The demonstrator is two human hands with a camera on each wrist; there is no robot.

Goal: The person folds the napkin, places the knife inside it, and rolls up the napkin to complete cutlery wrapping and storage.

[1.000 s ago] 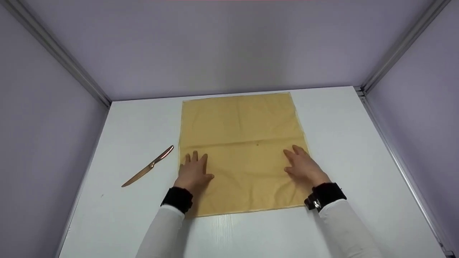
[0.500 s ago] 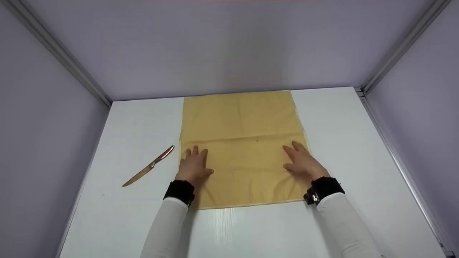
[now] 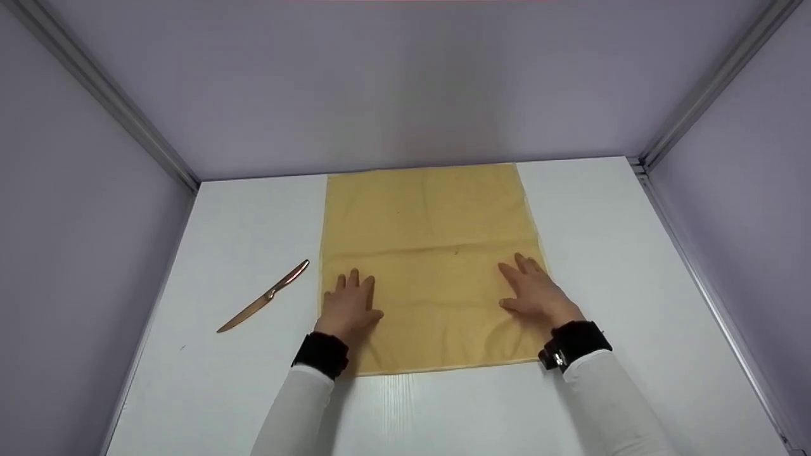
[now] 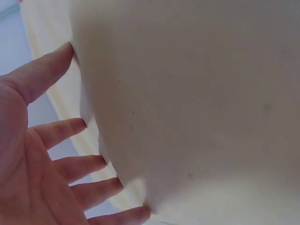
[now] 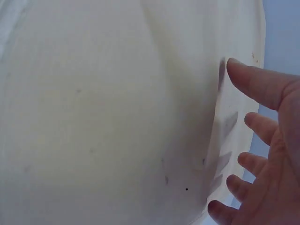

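Observation:
A yellow cloth (image 3: 431,253) lies spread flat on the white table (image 3: 602,240), reaching back to the rear wall. My left hand (image 3: 348,307) rests flat on its near left part with fingers straight. Over on the near right part, my right hand (image 3: 535,291) presses down flat too. The left wrist view shows the left hand (image 4: 51,154) with spread fingers touching the pale cloth (image 4: 197,103). In the right wrist view the right hand (image 5: 262,154) likewise touches the cloth (image 5: 108,112) with straight fingers.
A copper-coloured table knife (image 3: 263,296) lies on the table left of the cloth, pointing toward the near left. Lilac walls with metal corner rails (image 3: 108,95) close in the table on the left, back and right.
The cloth slid away to the back wall under both hands, then came back slightly. Both hands stay flat on it; the left has shifted a little right.

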